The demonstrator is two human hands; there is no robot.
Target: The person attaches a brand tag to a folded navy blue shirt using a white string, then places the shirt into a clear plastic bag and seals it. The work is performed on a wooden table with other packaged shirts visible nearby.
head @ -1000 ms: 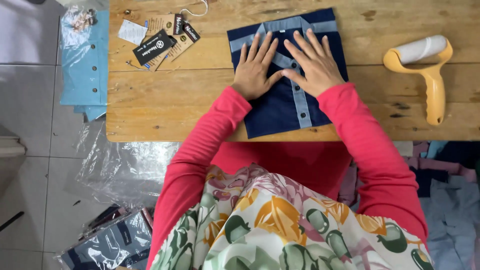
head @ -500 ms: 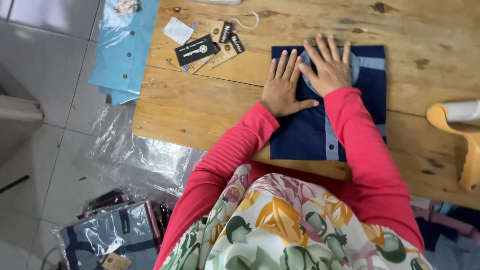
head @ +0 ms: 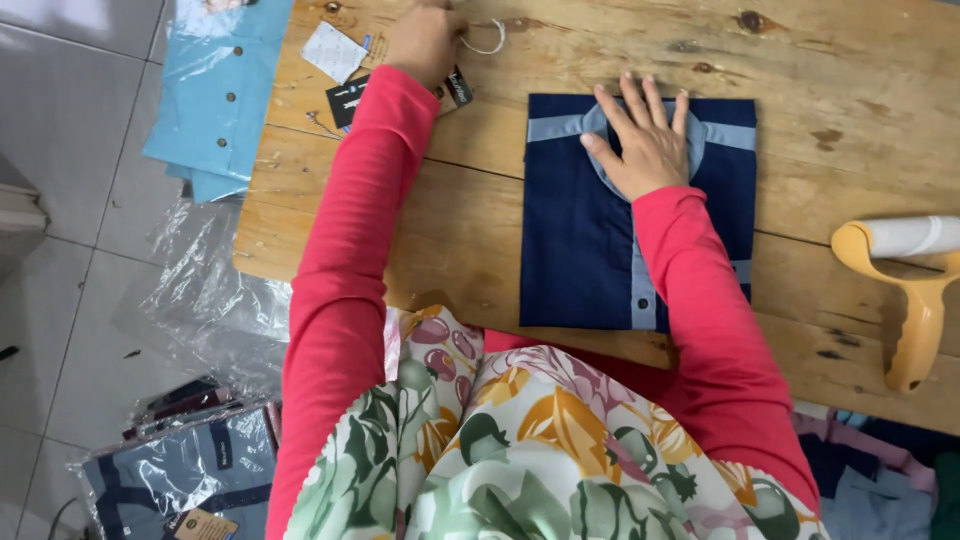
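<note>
Left hand (head: 425, 40) has left the folded shirt (head: 580, 240) for the tags (head: 350, 95).

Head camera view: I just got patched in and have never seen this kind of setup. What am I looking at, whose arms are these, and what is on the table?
There is no machine here. The picture comes from a camera worn on a person's head, looking down, so the two red-sleeved arms are that person's own.

The right hand lies flat on the collar of a folded navy shirt with light blue trim, on a wooden table. The left hand reaches to the far left corner, onto a small pile of paper tags with a string loop; whether it grips one cannot be told.

A yellow-handled lint roller lies at the right. A light blue shirt hangs off the left edge. Bagged shirts sit on the floor.
</note>
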